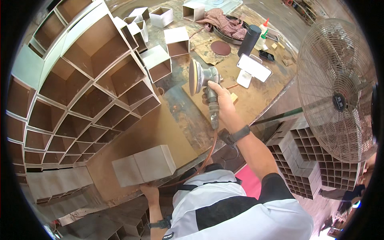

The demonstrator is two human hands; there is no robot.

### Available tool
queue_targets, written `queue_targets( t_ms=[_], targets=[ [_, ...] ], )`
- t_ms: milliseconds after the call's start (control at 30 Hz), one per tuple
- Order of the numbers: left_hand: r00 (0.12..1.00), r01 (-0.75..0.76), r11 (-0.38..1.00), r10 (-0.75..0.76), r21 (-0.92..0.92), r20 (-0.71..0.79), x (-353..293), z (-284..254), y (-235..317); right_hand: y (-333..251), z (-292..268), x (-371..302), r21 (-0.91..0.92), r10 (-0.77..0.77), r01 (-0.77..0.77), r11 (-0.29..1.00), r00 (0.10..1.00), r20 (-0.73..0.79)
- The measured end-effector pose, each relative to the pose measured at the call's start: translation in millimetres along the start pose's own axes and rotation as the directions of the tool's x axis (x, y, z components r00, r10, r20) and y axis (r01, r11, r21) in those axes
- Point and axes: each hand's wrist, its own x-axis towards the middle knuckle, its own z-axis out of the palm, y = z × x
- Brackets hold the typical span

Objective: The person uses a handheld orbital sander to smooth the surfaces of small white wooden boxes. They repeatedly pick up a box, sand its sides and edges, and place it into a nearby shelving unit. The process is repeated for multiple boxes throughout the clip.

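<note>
My right hand (221,99) grips an air-powered disc sander (201,78), held up over the workbench with its round pad turned to the left. An orange hose runs from the tool's handle down toward my body. My left hand (149,192) holds the near lower edge of a grey square metal tube section (144,165) that rests on a brown board at the bench's near edge.
A big stack of open square metal tubes (80,92) fills the left side. Loose short tube pieces (158,62), a sanding disc (220,48), a phone on a stand (253,68), a black cylinder (249,41), a glue bottle and a cloth lie on the bench. A standing fan (338,88) and more stacked tubes (308,160) are at the right.
</note>
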Motion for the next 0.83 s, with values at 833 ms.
queue_targets(
  t_ms=[833],
  targets=[
    [0.996,-0.033,0.999,0.031,-0.028,-0.081,-10.8,11.8,-77.2,7.4,59.8,124.4,-0.903,-0.442,0.203,0.379,0.897,0.016]
  ],
)
